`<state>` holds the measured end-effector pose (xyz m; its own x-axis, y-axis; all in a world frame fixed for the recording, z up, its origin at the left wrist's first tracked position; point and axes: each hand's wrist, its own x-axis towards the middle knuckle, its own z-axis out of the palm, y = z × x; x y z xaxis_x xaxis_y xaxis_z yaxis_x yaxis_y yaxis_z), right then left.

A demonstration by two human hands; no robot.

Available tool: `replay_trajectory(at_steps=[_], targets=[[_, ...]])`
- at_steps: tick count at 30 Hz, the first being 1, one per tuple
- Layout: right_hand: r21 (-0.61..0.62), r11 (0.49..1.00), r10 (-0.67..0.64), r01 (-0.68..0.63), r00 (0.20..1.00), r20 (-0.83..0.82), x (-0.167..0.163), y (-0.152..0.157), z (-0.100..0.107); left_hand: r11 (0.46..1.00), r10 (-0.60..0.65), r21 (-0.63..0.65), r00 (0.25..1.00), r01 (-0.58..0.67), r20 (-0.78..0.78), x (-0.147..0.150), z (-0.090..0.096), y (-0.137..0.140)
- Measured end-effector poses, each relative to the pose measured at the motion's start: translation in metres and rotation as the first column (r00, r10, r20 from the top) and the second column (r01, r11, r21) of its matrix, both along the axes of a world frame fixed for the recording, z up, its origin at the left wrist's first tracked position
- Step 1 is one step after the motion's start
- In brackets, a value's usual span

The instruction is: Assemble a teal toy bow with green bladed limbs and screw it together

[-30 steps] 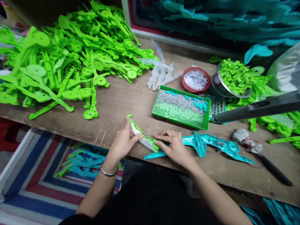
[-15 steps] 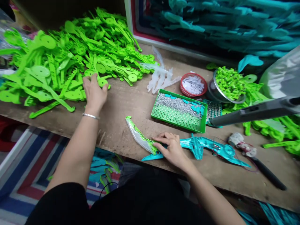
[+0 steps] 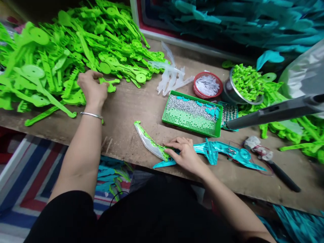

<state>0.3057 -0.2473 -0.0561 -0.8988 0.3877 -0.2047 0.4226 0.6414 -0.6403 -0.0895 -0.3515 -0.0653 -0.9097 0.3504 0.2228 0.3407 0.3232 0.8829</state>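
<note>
My left hand (image 3: pixel 92 88) reaches into the near right side of a pile of bright green plastic parts (image 3: pixel 40 84). Its fingers curl downward around a green part, though the fingertips are hidden. A small green tip (image 3: pixel 102 121) shows beside my wrist. On the front of the table, my right hand (image 3: pixel 184 153) grips a teal plastic toy bow shell (image 3: pixel 212 152) lying flat, thumb and fingers bent over its left end. There, a curved green and clear arm (image 3: pixel 149 143) joins the teal shell, beside a pointed teal tip (image 3: pixel 162 164).
Beyond my right hand stands a green perforated tray (image 3: pixel 192 126) of small metal pieces, behind it a red basket (image 3: pixel 208 96) and a metal bowl (image 3: pixel 231 87) of green pieces. Clear plastic parts (image 3: pixel 173 77) lie nearby. A grey bar (image 3: pixel 273 114) juts in from the right, above a black-handled tool (image 3: pixel 285 176).
My left hand has moved left, and its fingers have curled in at the green pile. My right hand stays on the teal shell. The whole view has shifted slightly.
</note>
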Motion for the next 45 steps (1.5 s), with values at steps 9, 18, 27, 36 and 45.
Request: replay_trajectory(at_steps=[9, 18, 27, 36, 45], targets=[[-0.252, 0.957, -0.254, 0.146, 0.841, -0.477, -0.029, -0.002, 0.036, 0.869, -0.131, 0.477, 0.991, 0.13, -0.032, 0.207, 0.011, -0.018], [-0.147, 0.971, -0.231, 0.186, 0.879, -0.417, -0.051, -0.009, 0.043, 0.839, -0.402, 0.449, 0.906, 0.308, 0.131, 0.266, 0.009, -0.044], [0.071, 0.997, 0.036, -0.03, 0.996, -0.083, -0.028, -0.011, 0.034, 0.973, -0.231, 0.019, 0.949, 0.232, 0.214, 0.155, -0.032, -0.051], [0.24, 0.963, 0.134, -0.123, 0.991, -0.029, -0.042, -0.023, 0.028, 0.96, -0.258, -0.033, 0.922, 0.279, 0.288, 0.153, -0.028, -0.047], [0.225, 0.952, 0.167, -0.207, 0.969, 0.184, -0.061, -0.04, 0.03, 0.949, -0.284, -0.048, 0.911, 0.312, 0.299, 0.147, -0.035, -0.048]])
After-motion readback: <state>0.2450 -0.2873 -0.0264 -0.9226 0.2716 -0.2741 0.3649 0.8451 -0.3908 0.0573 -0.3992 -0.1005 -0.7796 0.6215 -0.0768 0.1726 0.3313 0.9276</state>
